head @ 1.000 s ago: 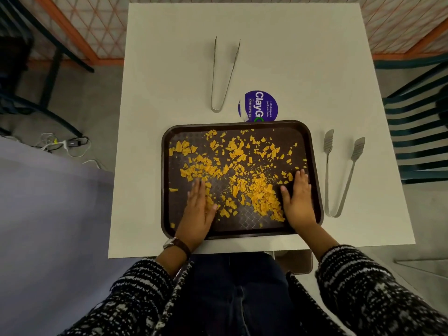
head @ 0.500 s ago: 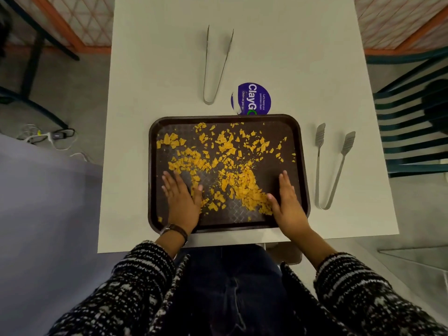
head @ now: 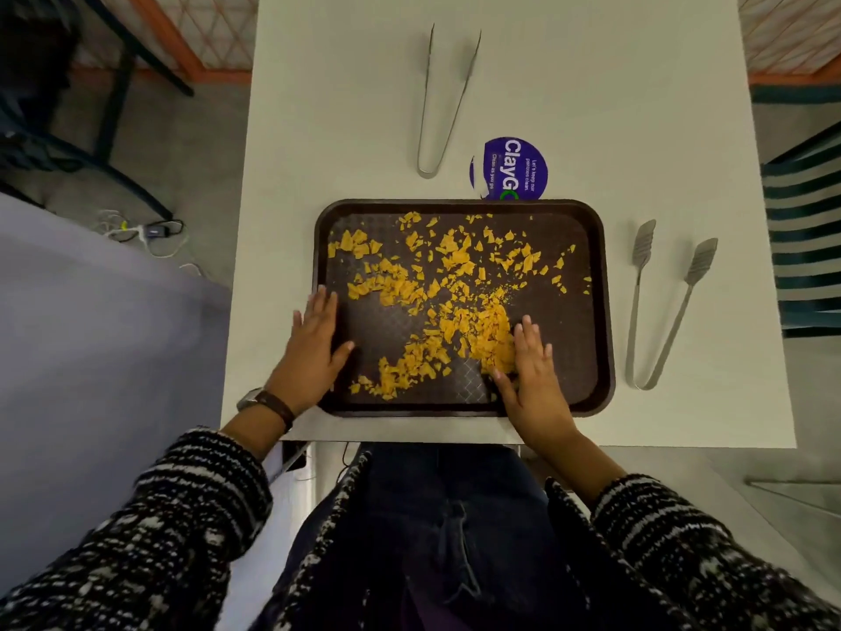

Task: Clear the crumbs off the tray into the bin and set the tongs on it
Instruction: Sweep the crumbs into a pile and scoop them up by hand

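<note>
Lately amid crumbs (head: pixel 482 330), left hand (head: pixel 314 348) now at tray (head: pixel 607 311) rim

Soft, even light falls from above, so the white table (head: pixel 591 107) reads bright and flat, with only thin, faint shadows beside the slotted tongs (head: pixel 660 311) near its right edge. The dark tray (head: pixel 600 311) looks matte (its embossed pattern is legible near the front edge). Wide-angle distortion bows the table's edges, the floor past the far-left corner is dim, and the left hand (head: pixel 311 343) and sleeves (head: pixel 182 516) look slightly soft.
</note>
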Demonstrator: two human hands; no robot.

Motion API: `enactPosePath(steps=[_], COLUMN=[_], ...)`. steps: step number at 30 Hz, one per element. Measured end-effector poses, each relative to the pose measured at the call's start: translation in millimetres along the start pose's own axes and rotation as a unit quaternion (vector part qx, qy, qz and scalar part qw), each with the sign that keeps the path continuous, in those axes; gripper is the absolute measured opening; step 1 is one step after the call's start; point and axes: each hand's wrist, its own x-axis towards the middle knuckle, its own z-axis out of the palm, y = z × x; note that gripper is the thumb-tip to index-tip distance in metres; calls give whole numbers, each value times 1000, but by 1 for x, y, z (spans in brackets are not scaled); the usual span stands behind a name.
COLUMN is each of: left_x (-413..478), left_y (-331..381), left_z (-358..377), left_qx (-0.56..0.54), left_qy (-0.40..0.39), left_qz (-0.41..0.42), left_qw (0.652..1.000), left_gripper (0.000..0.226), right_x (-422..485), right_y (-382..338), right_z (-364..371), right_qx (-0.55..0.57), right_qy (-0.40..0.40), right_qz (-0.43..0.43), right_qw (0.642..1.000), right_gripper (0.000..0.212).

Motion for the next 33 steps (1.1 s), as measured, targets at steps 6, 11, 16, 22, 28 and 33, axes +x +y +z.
enactPosePath(steps=[6,11,16,22,28,33], left_x=[-11,-10,-7,-10,-11,-10], left_y=[-30,-39,-46,-43,-31,-30], left_z=[-7,2,8,11,21,22], left_qx=[2,21,12,-31,-74,-82], left_qy=[9,15,15,44,95,103], left_qz=[-8,-38,-84,-84,-109,-120], left_qw=[1000,999,996,995,987,984], left_gripper=[63,57,53,53,54,55], right_x=[23,41,49,43,32,41], right_y=[-71,-115,-125,-83,-83,-81], right_z=[27,85,94,65,65,69], right_qx=[-192,-263,-273,-334,-303,-302], right_qy=[-192,-241,-242,-179,-203,-226], right_qz=[-281,-401,-377,-311,-367,-380], right_qw=[921,844,851,871,856,845], right_gripper=[71,76,79,90,76,71])
